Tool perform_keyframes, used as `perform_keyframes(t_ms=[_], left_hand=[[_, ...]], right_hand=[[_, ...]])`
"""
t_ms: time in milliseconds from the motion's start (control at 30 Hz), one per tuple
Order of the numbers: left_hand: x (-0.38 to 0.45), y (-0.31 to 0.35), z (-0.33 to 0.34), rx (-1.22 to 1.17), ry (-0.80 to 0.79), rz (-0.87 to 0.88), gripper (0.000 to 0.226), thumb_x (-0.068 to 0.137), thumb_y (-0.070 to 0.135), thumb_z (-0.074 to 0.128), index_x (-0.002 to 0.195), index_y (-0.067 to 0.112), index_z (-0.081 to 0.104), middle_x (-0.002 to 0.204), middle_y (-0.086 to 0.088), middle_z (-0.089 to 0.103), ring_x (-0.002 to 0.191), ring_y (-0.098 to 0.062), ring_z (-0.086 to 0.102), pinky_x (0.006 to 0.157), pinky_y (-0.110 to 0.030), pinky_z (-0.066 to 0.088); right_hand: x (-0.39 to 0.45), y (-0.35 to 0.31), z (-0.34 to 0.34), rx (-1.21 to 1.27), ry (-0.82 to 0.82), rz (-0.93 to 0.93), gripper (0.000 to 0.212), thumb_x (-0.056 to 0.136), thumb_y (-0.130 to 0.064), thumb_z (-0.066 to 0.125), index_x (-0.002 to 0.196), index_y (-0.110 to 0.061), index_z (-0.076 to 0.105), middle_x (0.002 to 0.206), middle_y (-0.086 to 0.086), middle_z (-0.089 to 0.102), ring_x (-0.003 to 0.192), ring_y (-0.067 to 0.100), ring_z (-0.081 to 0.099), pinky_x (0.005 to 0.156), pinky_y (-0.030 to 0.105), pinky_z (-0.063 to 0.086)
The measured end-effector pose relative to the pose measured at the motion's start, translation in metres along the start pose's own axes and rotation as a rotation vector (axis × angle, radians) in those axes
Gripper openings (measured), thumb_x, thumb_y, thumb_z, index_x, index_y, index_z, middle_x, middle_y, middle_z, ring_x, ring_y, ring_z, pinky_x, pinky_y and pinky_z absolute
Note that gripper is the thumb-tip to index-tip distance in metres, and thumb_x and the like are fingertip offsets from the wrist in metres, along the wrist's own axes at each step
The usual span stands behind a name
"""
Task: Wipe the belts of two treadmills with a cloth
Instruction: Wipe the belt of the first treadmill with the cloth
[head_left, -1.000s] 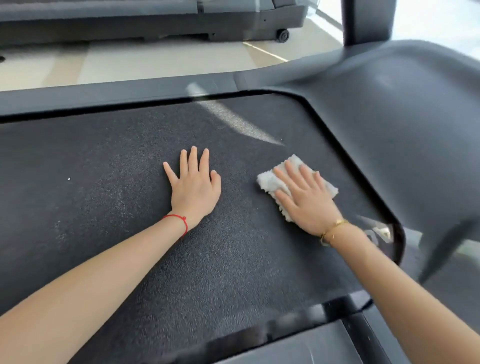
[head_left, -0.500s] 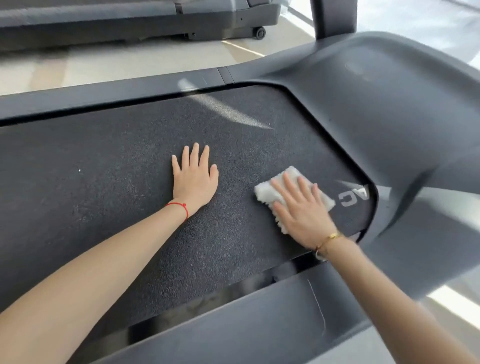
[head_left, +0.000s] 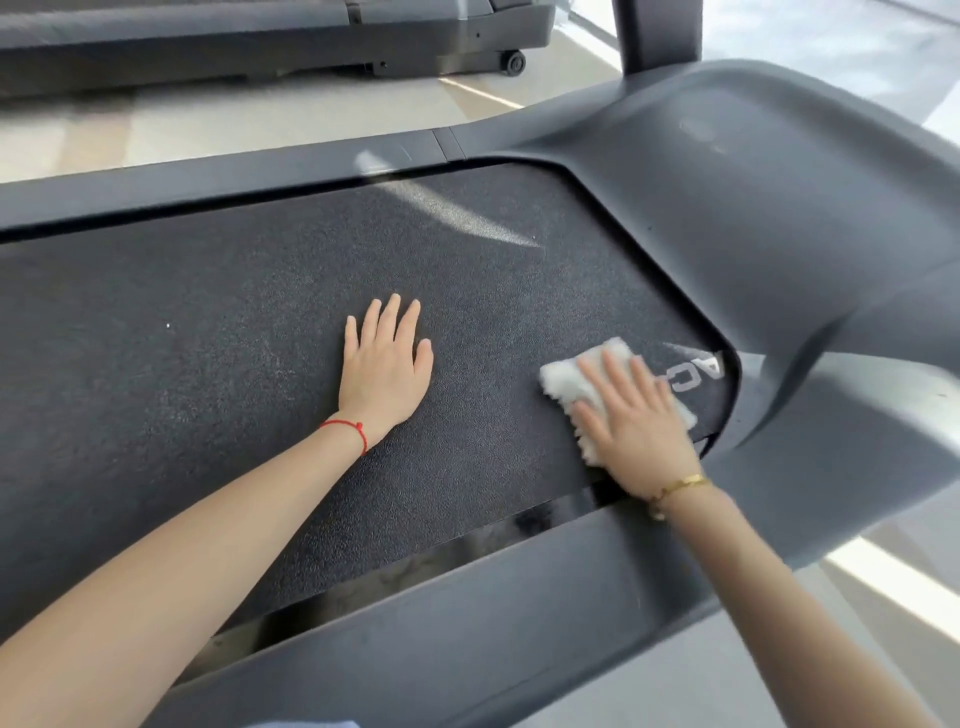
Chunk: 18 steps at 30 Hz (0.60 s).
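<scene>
Since a second ago the right hand (head_left: 636, 426) slid the fluffy white cloth (head_left: 571, 384) toward the dark textured treadmill belt's (head_left: 208, 364) near corner, fingers flat on it. Left hand (head_left: 384, 371) stays flat, holding nothing.

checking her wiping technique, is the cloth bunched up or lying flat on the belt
Flat. The cloth lies spread on the belt under the straight fingers of the right hand; whether it is folded in layers, cannot tell.

The right hand (head_left: 636, 426) slides the fluffy white cloth (head_left: 576, 384) nearer the dark textured treadmill belt's (head_left: 234, 338) near edge, beside printed white letters (head_left: 698, 375) now uncovered.
</scene>
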<state>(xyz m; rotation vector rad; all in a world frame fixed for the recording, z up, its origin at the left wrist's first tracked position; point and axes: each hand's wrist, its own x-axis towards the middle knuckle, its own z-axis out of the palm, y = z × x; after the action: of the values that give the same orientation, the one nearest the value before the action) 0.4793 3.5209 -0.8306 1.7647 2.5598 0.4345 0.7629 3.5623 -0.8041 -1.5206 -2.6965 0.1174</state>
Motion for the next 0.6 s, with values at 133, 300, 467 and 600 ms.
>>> perform_keyframes(t_ms=[133, 300, 467, 600], left_hand=[[0.000, 0.002, 0.000, 0.012, -0.003, -0.007, 0.056, 0.104, 0.037, 0.030, 0.156, 0.018, 0.025, 0.164, -0.006, 0.020, 0.151, -0.026, 0.014, 0.123, -0.050, 0.007], [-0.001, 0.004, -0.001, 0.027, 0.000, -0.008, 0.055, 0.104, 0.036, 0.033, 0.156, 0.017, 0.027, 0.163, -0.007, 0.022, 0.151, -0.026, 0.015, 0.122, -0.050, 0.008], [-0.001, 0.003, -0.003, 0.041, -0.022, -0.008, 0.056, 0.104, 0.036, 0.032, 0.156, 0.018, 0.024, 0.164, -0.006, 0.019, 0.151, -0.026, 0.013, 0.123, -0.049, 0.007], [-0.001, 0.004, -0.004, 0.045, -0.036, -0.013, 0.057, 0.104, 0.036, 0.031, 0.157, 0.018, 0.022, 0.164, -0.006, 0.018, 0.152, -0.025, 0.012, 0.123, -0.049, 0.007]], right_hand=[[0.014, 0.026, -0.005, 0.104, -0.039, 0.263, 0.053, 0.102, -0.043, 0.024, 0.153, -0.032, 0.015, 0.163, 0.001, 0.006, 0.149, 0.029, 0.002, 0.119, 0.047, 0.001], [-0.015, -0.011, 0.002, 0.110, -0.035, 0.056, 0.053, 0.102, -0.046, 0.022, 0.153, -0.038, 0.010, 0.163, -0.006, 0.000, 0.150, 0.024, -0.004, 0.119, 0.042, -0.007], [-0.004, 0.012, 0.003, 0.134, -0.075, -0.003, 0.053, 0.101, -0.049, 0.022, 0.152, -0.042, 0.009, 0.162, -0.011, 0.000, 0.150, 0.021, -0.006, 0.118, 0.038, -0.007], [0.049, 0.052, -0.002, 0.085, -0.052, 0.183, 0.052, 0.103, -0.044, 0.021, 0.153, -0.033, 0.015, 0.163, -0.002, 0.005, 0.149, 0.028, 0.000, 0.119, 0.046, 0.001]])
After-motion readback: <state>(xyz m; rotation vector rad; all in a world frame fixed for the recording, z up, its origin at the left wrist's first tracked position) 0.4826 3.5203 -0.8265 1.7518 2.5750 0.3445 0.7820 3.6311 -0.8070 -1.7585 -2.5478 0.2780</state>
